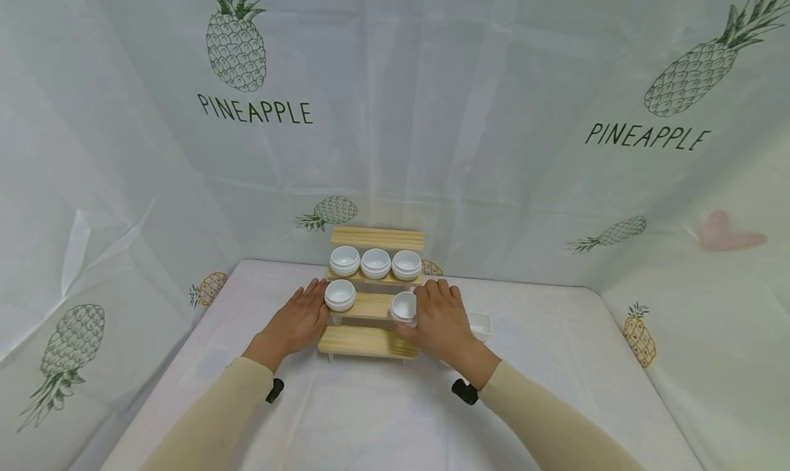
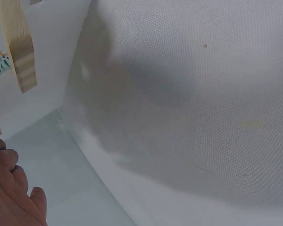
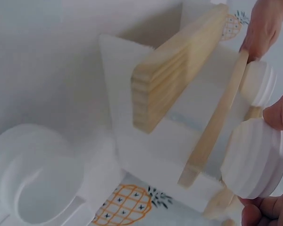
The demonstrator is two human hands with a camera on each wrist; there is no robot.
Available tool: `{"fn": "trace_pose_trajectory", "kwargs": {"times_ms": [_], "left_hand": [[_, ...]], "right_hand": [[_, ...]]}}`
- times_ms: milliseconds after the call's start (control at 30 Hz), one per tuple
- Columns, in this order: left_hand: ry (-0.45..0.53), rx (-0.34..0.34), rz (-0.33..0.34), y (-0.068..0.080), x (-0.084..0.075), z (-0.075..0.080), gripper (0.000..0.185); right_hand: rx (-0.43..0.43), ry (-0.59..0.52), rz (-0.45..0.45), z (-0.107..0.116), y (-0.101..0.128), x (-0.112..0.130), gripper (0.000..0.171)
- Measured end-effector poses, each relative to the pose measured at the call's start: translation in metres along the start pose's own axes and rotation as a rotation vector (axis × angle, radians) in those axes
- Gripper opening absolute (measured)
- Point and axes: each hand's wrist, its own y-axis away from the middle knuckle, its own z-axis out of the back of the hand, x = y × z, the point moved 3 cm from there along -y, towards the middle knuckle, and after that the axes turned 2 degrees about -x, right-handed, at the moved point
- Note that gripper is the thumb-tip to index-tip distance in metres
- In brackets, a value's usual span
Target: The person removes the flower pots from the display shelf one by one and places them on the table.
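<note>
A stepped display stand with wooden boards [image 1: 367,341] and white supports stands near the back of the table. My right hand [image 1: 442,318] grips a small white bowl [image 1: 404,306] at the right end of the second board from the front. In the right wrist view, thumb and fingers pinch this bowl [image 3: 252,160] from both sides. My left hand [image 1: 297,320], fingers extended, rests against the stand's left side, beside another white bowl [image 1: 340,295] on the same board. Three white bowls [image 1: 376,262] sit in a row on the board behind.
A white dish [image 1: 480,323] shows partly behind my right hand; in the right wrist view, white bowls [image 3: 42,179] stand beside the stand. Behind the pale-covered table [image 1: 370,416] hangs a sheet [image 1: 432,149] printed with pineapples.
</note>
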Motion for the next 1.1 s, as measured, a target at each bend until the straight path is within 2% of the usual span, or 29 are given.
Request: {"fn": "trace_pose_trajectory", "kwargs": {"times_ms": [467, 700, 1100], "left_hand": [[0.004, -0.002, 0.001, 0.000, 0.001, 0.000, 0.061], [0.006, 0.008, 0.000, 0.000, -0.001, 0.002, 0.061], [-0.001, 0.013, 0.007, -0.001, 0.000, 0.001, 0.061]], "right_hand": [[0.046, -0.003, -0.064, 0.009, 0.038, -0.057, 0.065], [0.017, 0.008, -0.070, 0.015, 0.067, -0.082, 0.061], [0.018, 0.016, -0.050, 0.002, 0.114, -0.108, 0.061]]}}
